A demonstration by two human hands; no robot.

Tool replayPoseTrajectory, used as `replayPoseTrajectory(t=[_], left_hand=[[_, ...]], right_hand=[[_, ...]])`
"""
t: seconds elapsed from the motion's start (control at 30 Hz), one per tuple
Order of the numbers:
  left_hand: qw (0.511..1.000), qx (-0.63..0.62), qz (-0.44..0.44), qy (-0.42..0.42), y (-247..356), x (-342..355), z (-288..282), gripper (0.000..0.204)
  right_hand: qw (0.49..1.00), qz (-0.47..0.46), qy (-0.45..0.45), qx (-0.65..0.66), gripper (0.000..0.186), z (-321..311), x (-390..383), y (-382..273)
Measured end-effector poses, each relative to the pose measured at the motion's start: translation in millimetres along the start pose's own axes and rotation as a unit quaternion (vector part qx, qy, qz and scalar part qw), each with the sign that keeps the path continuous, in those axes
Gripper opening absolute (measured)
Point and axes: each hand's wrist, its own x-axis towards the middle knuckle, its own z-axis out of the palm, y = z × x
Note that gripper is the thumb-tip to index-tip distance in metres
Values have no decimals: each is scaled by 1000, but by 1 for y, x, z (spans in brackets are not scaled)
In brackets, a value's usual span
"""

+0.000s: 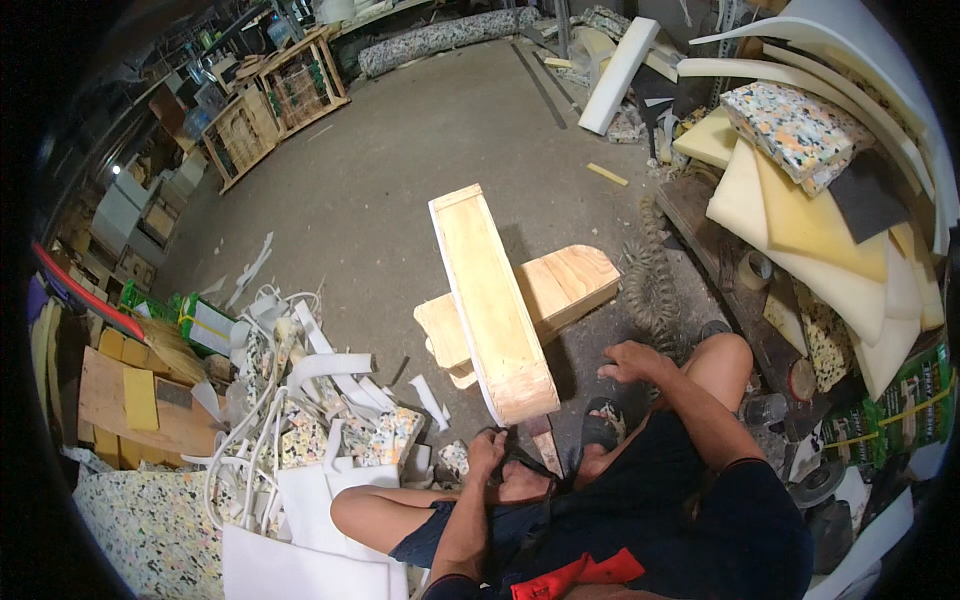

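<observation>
My left hand [485,452] is low beside my feet at the wooden piece's near end, fingers curled on something dark I cannot make out. My right hand [628,362] hangs in the air right of the wood, fingers loosely apart, nothing visible in them. A long pale plywood box piece [480,300], white strip along its left edge, lies crosswise over a shorter curved-end plywood piece [570,280]. A narrow scuffed wooden piece [545,447] shows under the near end. My sandalled right foot [603,425] is below my right hand. Red cloth [575,575] shows at my lap.
White and speckled foam offcuts [330,400] pile at left, near cardboard [190,425]. Foam sheets [790,230] stack on a low wooden platform [700,230] at right, beside a coiled hose [645,280]. Wooden frames [240,135] and a speckled foam roll [430,45] stand behind.
</observation>
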Motion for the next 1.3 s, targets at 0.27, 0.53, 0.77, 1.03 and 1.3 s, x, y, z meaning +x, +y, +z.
replayPoseTrajectory(t=[0.27,0.53,0.77,1.03,1.3], left_hand=[[1000,-18,8,-5,4,-1,-3,39],[1000,-11,1,-12,1,1,-1,40],[1000,-19,9,-13,-4,3,2,40],[1000,-18,-5,-19,-1,3,0,39],[1000,-12,-5,-12,2,-1,-2,40]], right_hand=[[1000,1,-4,-9,53,-1,-3,0],[999,27,-25,-4,55,-8,-3,-6],[1000,-11,16,-1,55,-5,-4,-4],[1000,18,-13,-6,53,-3,-2,-1],[1000,12,-17,-3,55,-4,-3,-2]])
